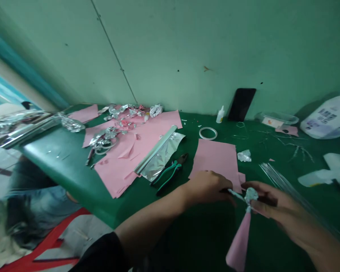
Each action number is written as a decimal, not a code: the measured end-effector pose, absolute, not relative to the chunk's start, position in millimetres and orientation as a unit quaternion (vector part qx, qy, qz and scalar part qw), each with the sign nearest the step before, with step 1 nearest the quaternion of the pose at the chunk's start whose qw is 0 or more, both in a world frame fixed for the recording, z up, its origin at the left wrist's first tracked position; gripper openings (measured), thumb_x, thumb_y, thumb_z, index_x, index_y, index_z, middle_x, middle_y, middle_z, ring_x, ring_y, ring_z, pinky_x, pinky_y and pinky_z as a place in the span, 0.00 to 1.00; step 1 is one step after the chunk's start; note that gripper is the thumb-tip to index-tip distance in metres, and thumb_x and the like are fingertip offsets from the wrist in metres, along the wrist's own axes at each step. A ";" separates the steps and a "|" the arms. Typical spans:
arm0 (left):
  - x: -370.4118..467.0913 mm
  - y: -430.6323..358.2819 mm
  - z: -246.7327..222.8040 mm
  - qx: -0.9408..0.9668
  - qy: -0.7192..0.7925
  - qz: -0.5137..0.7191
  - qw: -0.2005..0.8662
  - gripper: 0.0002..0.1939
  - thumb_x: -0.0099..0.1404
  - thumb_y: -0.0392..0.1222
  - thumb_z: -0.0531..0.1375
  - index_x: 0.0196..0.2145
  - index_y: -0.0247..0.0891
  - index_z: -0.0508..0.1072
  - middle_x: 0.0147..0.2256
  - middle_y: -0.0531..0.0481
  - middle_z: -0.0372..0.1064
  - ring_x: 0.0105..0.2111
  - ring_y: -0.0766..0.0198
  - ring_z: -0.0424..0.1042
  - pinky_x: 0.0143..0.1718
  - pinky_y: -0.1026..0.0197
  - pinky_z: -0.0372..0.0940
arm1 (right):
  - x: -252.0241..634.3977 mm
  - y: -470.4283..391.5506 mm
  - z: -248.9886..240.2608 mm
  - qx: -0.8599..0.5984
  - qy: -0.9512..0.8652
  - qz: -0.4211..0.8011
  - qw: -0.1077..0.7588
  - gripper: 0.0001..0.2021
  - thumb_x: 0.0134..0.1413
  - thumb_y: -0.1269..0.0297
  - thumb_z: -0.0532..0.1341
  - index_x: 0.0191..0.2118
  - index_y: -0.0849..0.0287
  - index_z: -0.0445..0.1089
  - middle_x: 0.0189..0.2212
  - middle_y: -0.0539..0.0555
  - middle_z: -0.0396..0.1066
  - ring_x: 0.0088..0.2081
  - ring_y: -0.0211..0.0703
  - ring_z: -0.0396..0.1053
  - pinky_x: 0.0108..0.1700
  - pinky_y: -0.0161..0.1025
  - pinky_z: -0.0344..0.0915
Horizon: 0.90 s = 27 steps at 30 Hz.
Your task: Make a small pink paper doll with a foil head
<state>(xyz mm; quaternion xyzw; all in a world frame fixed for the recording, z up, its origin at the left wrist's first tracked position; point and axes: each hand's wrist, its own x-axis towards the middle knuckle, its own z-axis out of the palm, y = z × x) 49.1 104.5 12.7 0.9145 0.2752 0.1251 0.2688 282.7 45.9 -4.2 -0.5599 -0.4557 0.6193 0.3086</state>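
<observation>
Cone before paper sheet, pliers left, bottle and phone behind.

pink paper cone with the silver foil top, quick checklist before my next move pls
1. Right hand holding the crumpled silver foil top: ok.
2. Pink paper cone hanging below the foil top, wide end down: ok.
3. Left hand gripping the thin silver foil strip at the side: cannot tell; its fingertips are blurred and dark.
4. Left hand away from the pink rectangular paper sheet: not ok; it overlaps the sheet's near edge in this view.
5. Teal-and-black handled metal pliers at hand: ok; they lie left of the sheet, seemingly within reach.
6. Small white plastic nozzle bottle upright: ok, near the wall.
</observation>
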 end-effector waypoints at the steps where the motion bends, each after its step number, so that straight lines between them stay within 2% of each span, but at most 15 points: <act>1: 42.5 101.0 17.8 0.923 0.294 0.087 0.232 0.10 0.62 0.48 0.66 0.32 0.38 0.77 0.34 0.46 0.77 0.35 0.57 0.76 0.32 0.61 0.63 | 289.5 48.5 -3.8 -0.578 -0.468 0.607 0.279 0.25 0.41 0.48 0.71 0.47 0.52 0.76 0.38 0.60 0.77 0.39 0.54 0.74 0.37 0.44 0.71; 3: 26.7 87.4 24.0 0.900 0.375 0.090 0.204 0.09 0.63 0.46 0.65 0.32 0.37 0.77 0.33 0.46 0.77 0.34 0.57 0.75 0.33 0.60 0.63 | 303.0 52.0 -1.7 -0.560 -0.544 0.594 0.193 0.21 0.41 0.48 0.71 0.41 0.53 0.79 0.33 0.59 0.76 0.35 0.53 0.73 0.35 0.44 0.70; 5: 10.2 67.0 21.2 0.855 0.439 0.178 0.210 0.08 0.67 0.44 0.61 0.33 0.37 0.76 0.32 0.48 0.76 0.32 0.61 0.74 0.34 0.61 0.64 | 315.1 53.1 2.3 -0.548 -0.611 0.557 0.128 0.16 0.42 0.50 0.71 0.36 0.54 0.79 0.32 0.57 0.76 0.34 0.51 0.73 0.35 0.43 0.68; 8: -9.9 32.0 2.3 0.820 0.463 0.294 0.165 0.09 0.69 0.41 0.58 0.33 0.36 0.74 0.30 0.48 0.74 0.32 0.61 0.71 0.36 0.59 0.65 | 328.2 51.9 9.6 -0.606 -0.644 0.455 0.104 0.14 0.46 0.51 0.68 0.34 0.55 0.78 0.28 0.56 0.75 0.30 0.48 0.71 0.30 0.41 0.64; 12: -19.7 -2.4 -19.9 0.839 0.448 0.280 0.126 0.07 0.68 0.38 0.58 0.34 0.38 0.75 0.32 0.46 0.74 0.34 0.59 0.70 0.39 0.55 0.66 | 336.2 48.2 14.4 -0.665 -0.653 0.345 0.108 0.15 0.50 0.50 0.64 0.36 0.55 0.77 0.28 0.55 0.74 0.28 0.46 0.70 0.28 0.41 0.63; 14: -15.4 -6.0 -20.9 0.841 0.464 0.253 0.119 0.06 0.68 0.38 0.58 0.37 0.38 0.75 0.35 0.45 0.74 0.37 0.57 0.70 0.41 0.53 0.67 | 336.6 47.5 12.4 -0.674 -0.662 0.302 0.129 0.16 0.52 0.49 0.62 0.41 0.54 0.76 0.35 0.57 0.75 0.33 0.49 0.72 0.32 0.43 0.66; 16: -3.9 1.7 -16.3 0.839 0.485 0.223 0.103 0.07 0.67 0.38 0.59 0.43 0.38 0.74 0.40 0.44 0.74 0.42 0.54 0.70 0.44 0.51 0.67 | 333.5 48.8 7.2 -0.678 -0.677 0.243 0.152 0.18 0.53 0.49 0.61 0.45 0.53 0.75 0.44 0.58 0.73 0.41 0.53 0.72 0.38 0.47 0.69; 19: 22.2 31.5 -8.1 0.846 0.499 0.184 0.043 0.23 0.63 0.40 0.63 0.56 0.38 0.68 0.52 0.40 0.70 0.51 0.47 0.67 0.49 0.46 0.65 | 321.7 53.4 -4.1 -0.650 -0.722 0.151 0.184 0.19 0.55 0.50 0.60 0.50 0.53 0.72 0.52 0.60 0.69 0.55 0.60 0.66 0.50 0.54 0.66; 20: 30.4 44.3 -6.7 0.854 0.490 0.174 0.023 0.25 0.63 0.40 0.63 0.57 0.38 0.67 0.52 0.39 0.70 0.53 0.46 0.67 0.51 0.45 0.63 | 316.5 55.1 -8.0 -0.632 -0.742 0.125 0.185 0.20 0.56 0.51 0.60 0.51 0.53 0.71 0.54 0.60 0.68 0.58 0.61 0.64 0.54 0.56 0.63; 21: 37.0 57.4 -6.0 0.861 0.481 0.166 0.009 0.22 0.64 0.39 0.62 0.55 0.38 0.69 0.50 0.39 0.72 0.51 0.47 0.69 0.52 0.45 0.62 | 311.2 56.5 -11.5 -0.615 -0.760 0.101 0.182 0.21 0.56 0.51 0.61 0.53 0.52 0.70 0.55 0.60 0.68 0.59 0.63 0.62 0.56 0.59 0.61; 23: 42.9 80.9 -6.9 0.864 0.480 0.152 0.020 0.08 0.67 0.38 0.59 0.43 0.40 0.76 0.40 0.44 0.77 0.44 0.51 0.73 0.50 0.48 0.61 | 301.5 58.7 -17.1 -0.596 -0.783 0.078 0.160 0.23 0.57 0.50 0.60 0.55 0.52 0.69 0.57 0.60 0.68 0.60 0.64 0.61 0.56 0.61 0.58; 24: 42.1 90.2 -8.2 0.856 0.492 0.156 0.024 0.08 0.68 0.38 0.56 0.36 0.40 0.76 0.34 0.45 0.77 0.39 0.53 0.75 0.48 0.50 0.62 | 297.6 59.5 -19.1 -0.592 -0.788 0.070 0.150 0.23 0.58 0.49 0.60 0.56 0.53 0.68 0.57 0.60 0.68 0.60 0.63 0.61 0.55 0.61 0.58; 25: 39.1 97.3 -9.6 0.847 0.505 0.164 0.023 0.11 0.70 0.38 0.54 0.34 0.39 0.76 0.33 0.45 0.77 0.37 0.55 0.75 0.47 0.52 0.62 | 294.3 60.4 -20.7 -0.591 -0.791 0.065 0.141 0.24 0.58 0.50 0.59 0.57 0.54 0.68 0.57 0.59 0.69 0.60 0.63 0.61 0.55 0.61 0.57; 27: 29.5 105.8 -12.9 0.817 0.544 0.188 0.017 0.14 0.72 0.38 0.50 0.38 0.36 0.75 0.34 0.42 0.77 0.36 0.54 0.76 0.42 0.54 0.63 | 288.9 62.4 -23.0 -0.591 -0.794 0.052 0.133 0.24 0.59 0.51 0.59 0.58 0.55 0.67 0.57 0.59 0.70 0.60 0.62 0.62 0.53 0.59 0.57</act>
